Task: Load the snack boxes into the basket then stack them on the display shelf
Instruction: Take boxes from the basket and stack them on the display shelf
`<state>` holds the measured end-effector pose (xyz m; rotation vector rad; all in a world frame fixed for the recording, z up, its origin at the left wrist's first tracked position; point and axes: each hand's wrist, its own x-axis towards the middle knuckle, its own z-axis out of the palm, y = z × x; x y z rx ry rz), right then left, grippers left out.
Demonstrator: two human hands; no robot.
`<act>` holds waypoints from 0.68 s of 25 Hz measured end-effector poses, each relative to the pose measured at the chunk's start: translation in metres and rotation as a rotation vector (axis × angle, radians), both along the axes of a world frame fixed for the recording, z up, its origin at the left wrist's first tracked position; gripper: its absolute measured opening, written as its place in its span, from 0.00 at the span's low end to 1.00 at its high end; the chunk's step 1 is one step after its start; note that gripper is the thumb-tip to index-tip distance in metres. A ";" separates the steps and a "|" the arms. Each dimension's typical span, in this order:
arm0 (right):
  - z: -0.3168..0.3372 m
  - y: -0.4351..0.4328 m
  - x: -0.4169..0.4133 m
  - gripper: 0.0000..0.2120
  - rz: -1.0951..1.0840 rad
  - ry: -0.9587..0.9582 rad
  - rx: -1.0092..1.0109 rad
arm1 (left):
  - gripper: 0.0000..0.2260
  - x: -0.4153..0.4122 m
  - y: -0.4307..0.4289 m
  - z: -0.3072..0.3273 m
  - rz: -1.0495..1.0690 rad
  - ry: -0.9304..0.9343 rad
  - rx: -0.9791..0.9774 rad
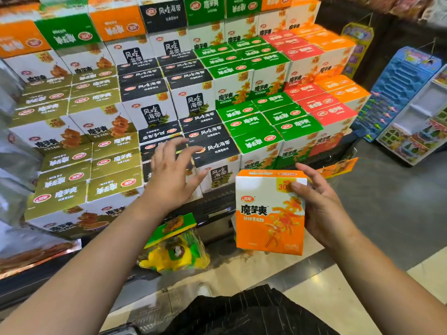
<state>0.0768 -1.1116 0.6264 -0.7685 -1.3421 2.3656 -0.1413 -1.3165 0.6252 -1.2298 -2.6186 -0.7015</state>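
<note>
My right hand (321, 209) grips an orange and white snack box (268, 211) by its right side and holds it upright in front of the display. My left hand (173, 170) is raised with its fingers spread, holding nothing, just in front of the black-topped boxes (212, 148) on the lowest step. The stepped display shelf (217, 204) carries columns of gold (96, 163), black, green (256, 139), red (331, 114) and orange (348, 93) boxes. No basket is visible.
A yellow and green packaged toy (176, 247) lies on the floor at the foot of the display. Blue and white toy racks (406, 100) stand at the right. Silvery bags (12, 151) hang at the left edge. My dark trousers (242, 313) show at the bottom.
</note>
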 end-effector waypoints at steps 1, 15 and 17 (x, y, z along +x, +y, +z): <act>0.002 0.007 0.005 0.42 -0.011 0.008 0.005 | 0.18 0.014 0.012 0.009 -0.052 -0.149 0.119; 0.034 0.137 0.042 0.50 -0.136 0.064 0.065 | 0.09 0.089 0.201 0.046 -0.253 -1.163 0.400; 0.039 0.167 0.036 0.43 -0.166 0.050 0.086 | 0.08 0.079 0.235 0.049 -0.283 -1.170 0.394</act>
